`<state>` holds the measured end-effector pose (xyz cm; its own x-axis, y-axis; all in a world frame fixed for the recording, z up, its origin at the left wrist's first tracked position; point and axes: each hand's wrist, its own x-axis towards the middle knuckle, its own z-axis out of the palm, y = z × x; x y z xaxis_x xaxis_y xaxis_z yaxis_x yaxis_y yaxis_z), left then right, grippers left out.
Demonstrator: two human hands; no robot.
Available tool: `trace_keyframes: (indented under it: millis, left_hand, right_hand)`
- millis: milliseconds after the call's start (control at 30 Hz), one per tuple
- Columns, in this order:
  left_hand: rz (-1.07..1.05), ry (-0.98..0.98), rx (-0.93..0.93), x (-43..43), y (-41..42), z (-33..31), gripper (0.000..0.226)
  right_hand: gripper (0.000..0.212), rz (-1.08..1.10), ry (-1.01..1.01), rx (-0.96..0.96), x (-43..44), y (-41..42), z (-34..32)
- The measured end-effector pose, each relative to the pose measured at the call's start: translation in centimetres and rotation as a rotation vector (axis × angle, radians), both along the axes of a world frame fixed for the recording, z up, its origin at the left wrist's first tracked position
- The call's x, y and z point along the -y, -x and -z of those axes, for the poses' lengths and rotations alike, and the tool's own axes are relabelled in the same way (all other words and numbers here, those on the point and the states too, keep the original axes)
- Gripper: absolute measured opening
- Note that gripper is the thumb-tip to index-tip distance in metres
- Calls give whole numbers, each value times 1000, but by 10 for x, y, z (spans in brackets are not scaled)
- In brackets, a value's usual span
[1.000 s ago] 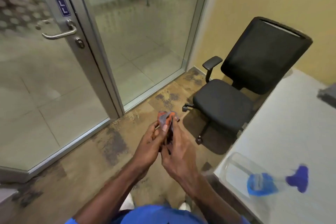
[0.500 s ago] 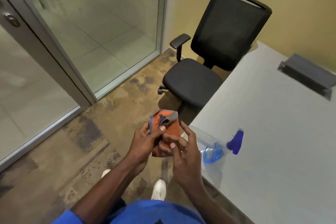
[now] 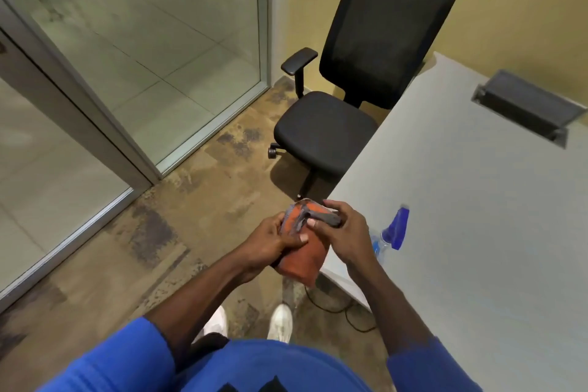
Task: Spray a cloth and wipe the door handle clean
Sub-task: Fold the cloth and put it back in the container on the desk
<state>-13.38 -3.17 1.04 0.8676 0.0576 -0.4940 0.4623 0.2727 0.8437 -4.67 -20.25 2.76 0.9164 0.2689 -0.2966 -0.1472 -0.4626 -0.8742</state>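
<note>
A folded orange and grey cloth [image 3: 304, 256] is held between both hands at the table's near corner. My left hand [image 3: 270, 240] grips its left side with the thumb across the orange face. My right hand [image 3: 345, 232] pinches the grey upper edge. A clear spray bottle with a blue nozzle [image 3: 394, 229] lies on the grey table [image 3: 477, 232] just right of my right hand. The door handle is out of view; only the glass door's metal frame [image 3: 79, 99] shows at the left.
A black office chair [image 3: 343, 99] stands between the glass wall and the table. A grey cable box [image 3: 525, 108] sits in the table's far side. A black cable [image 3: 337, 309] trails on the mottled brown floor near my white shoes [image 3: 280, 321].
The view has swung right and down, so the door handle and PULL sign left the frame. My hands with the cloth moved toward the table corner, and the cloth has been partly unfolded.
</note>
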Motion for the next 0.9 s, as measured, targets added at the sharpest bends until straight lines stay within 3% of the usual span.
trace_keyframes:
  millis: [133,367,533,633,833,900]
  left_hand:
    - [81,-280,-145,10,-4,9,54]
    - [49,-651,-203,35,-17,33,48]
    - [204,-913,-220,42,-30,39,42]
    - [264,-1002,-192,47,-34,43,42]
    - [380,-1126,35,57,-31,57,68]
    - [424,-1155,92,60,-30,61,62]
  right_hand:
    - [32,120,83,56,-2,-13,13]
    - [34,30,463,189,-12,-39,35]
    - [36,-9,624,292,-13,-44,47]
    - [37,-54,713,351,-14,-44,55]
    - [44,-222,936,442,-10,-37,70]
    - [43,-239,939,463,-9,-37,75]
